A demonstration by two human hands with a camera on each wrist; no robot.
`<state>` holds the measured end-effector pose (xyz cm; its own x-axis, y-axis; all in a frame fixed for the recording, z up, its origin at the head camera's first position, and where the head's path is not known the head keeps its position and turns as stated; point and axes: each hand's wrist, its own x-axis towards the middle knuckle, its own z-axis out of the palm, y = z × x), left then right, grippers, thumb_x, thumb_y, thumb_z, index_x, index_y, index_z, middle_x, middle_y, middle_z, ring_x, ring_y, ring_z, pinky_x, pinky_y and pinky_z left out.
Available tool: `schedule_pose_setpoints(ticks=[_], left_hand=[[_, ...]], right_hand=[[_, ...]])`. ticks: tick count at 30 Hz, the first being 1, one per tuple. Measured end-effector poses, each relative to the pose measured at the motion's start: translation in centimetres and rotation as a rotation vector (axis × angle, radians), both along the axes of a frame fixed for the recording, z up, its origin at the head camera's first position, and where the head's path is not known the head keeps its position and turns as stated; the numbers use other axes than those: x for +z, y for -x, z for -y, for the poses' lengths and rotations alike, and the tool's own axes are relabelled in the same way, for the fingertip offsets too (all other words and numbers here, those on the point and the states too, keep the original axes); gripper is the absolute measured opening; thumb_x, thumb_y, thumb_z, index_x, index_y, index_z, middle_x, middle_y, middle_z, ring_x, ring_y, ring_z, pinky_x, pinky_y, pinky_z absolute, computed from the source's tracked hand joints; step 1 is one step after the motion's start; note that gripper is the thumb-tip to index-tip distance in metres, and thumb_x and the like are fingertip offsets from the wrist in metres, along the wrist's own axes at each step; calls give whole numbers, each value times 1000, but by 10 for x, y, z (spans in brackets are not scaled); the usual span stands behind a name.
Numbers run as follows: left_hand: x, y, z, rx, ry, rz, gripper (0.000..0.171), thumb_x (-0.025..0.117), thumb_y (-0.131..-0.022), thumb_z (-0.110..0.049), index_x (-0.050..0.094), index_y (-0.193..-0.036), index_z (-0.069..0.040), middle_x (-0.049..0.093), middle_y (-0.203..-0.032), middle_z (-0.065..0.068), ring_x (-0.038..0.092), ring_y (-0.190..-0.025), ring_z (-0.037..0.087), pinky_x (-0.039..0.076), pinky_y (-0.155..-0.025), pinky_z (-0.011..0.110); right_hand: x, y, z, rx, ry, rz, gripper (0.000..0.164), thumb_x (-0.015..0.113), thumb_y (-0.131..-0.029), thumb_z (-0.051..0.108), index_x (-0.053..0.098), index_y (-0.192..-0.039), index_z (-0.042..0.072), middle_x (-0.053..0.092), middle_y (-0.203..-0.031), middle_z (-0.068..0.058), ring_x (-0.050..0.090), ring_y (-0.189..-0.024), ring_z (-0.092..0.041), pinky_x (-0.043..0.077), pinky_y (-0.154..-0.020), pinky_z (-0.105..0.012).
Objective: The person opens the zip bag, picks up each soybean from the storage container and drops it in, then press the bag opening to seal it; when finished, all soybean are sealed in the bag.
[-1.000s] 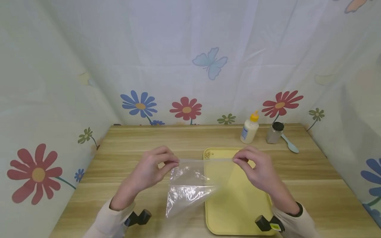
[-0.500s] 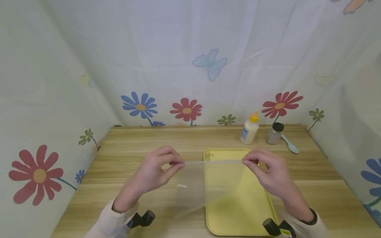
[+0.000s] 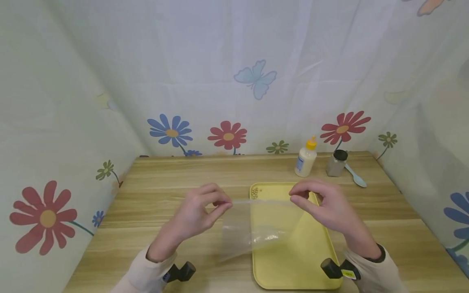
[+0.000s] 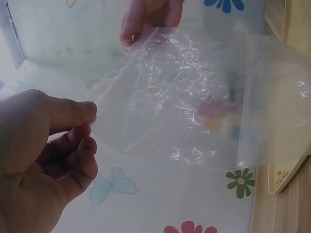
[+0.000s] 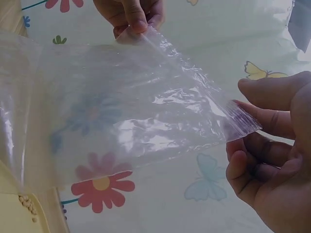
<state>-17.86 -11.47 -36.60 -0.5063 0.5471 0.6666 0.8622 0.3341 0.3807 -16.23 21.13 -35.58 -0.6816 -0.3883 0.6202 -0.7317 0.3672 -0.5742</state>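
A clear plastic zip bag (image 3: pixel 271 236) hangs by its mouth between both hands, in front of and partly over the yellow tray (image 3: pixel 293 264). My left hand (image 3: pixel 201 209) pinches one top corner between thumb and index finger. At the other top corner is my right hand (image 3: pixel 326 205). In the right wrist view the right thumb (image 5: pixel 272 91) stands off the plastic, while the bag's corner lies against the index finger above the curled lower fingers. The bag looks flat, with nothing visible inside.
Several small pale beans (image 3: pixel 254 192) lie in the tray's far left corner. Behind the tray stand a white bottle with a yellow cap (image 3: pixel 305 162) and a black-lidded jar (image 3: pixel 336 164). A light blue spoon (image 3: pixel 357 178) lies beside the jar. A flowered curtain (image 3: pixel 205 89) surrounds the wooden table (image 3: pixel 176 175).
Both hands first shifted right with the bag; since then the right hand has come back left, nearer the left hand. The right thumb and index finger now stand slightly apart.
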Motion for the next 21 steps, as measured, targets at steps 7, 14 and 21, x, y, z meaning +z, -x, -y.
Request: schedule_pose_setpoints(ticks=[7,14,21], left_hand=[[-3,-1,0,-7,-7,-3,9,75,-80,-1,72,-86,-7,68,-84,1,63,-73,7,51,-68,9],[-7,-1,0,-7,-5,-14,8,76,-80,-2,73,-86,-7,68,-84,1,64,-73,6,51,-68,9],[-9,-3,1,8,-6,-2,8,75,-81,-3,73,-86,-8,68,-84,0,63,-73,6,51,-67,9]], right_hand=[[10,13,12,49,-105,29,18,75,-82,5,72,-91,20,64,-81,14,56,-73,-3,47,-63,-21],[11,19,21,98,-169,69,14,76,-83,11,72,-89,22,64,-81,13,55,-71,-4,48,-61,-22],[12,21,29,118,-213,129,8,76,-84,17,73,-89,23,66,-82,14,57,-73,-4,50,-62,-23]])
